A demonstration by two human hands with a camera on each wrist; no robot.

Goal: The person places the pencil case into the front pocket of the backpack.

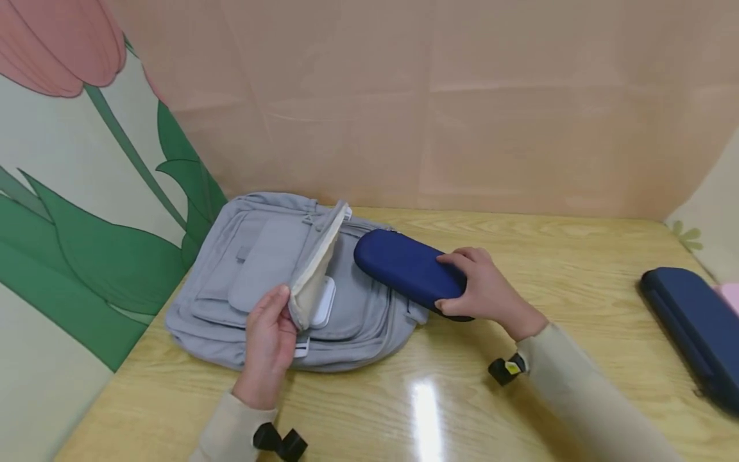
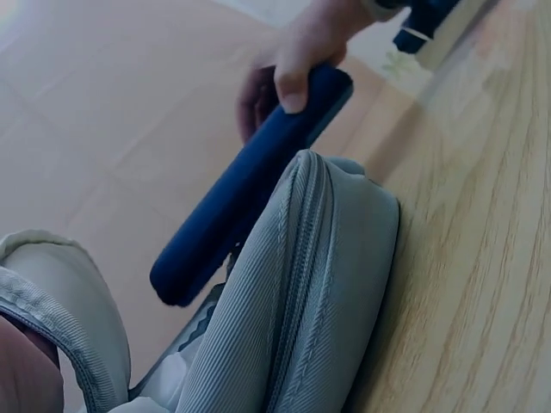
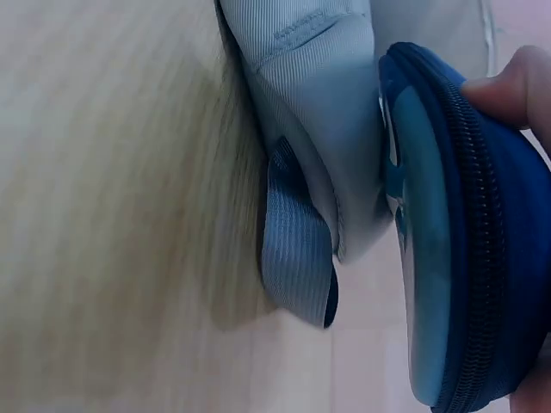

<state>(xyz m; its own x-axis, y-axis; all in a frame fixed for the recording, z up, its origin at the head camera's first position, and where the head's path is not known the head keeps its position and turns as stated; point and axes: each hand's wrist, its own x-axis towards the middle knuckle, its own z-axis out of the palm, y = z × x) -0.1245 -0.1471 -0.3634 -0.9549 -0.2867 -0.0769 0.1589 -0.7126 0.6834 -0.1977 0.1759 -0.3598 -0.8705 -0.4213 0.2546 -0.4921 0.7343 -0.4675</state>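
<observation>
A grey backpack (image 1: 271,244) lies on the table, its front pocket held wide. My left hand (image 1: 269,340) pinches the edge of the pocket flap (image 1: 314,273), whose pale lining shows. Inside the pocket sits a white, rounded-corner object (image 1: 324,301) of unclear kind. From the right, my right hand (image 1: 485,289) grips a dark blue oblong zippered case (image 1: 404,266) by its near end, thumb and fingers on opposite edges. The case's far end is over the right side of the backpack, beside the pocket mouth. Its black zipper (image 3: 486,224) appears shut in the right wrist view.
A second dark blue case (image 1: 693,327) lies at the table's right, with a pink thing (image 1: 730,295) partly seen behind it. A webbing loop (image 3: 297,241) sticks out from the backpack's side. A pinkish sheet (image 1: 427,109) hangs behind the wooden table (image 1: 548,250).
</observation>
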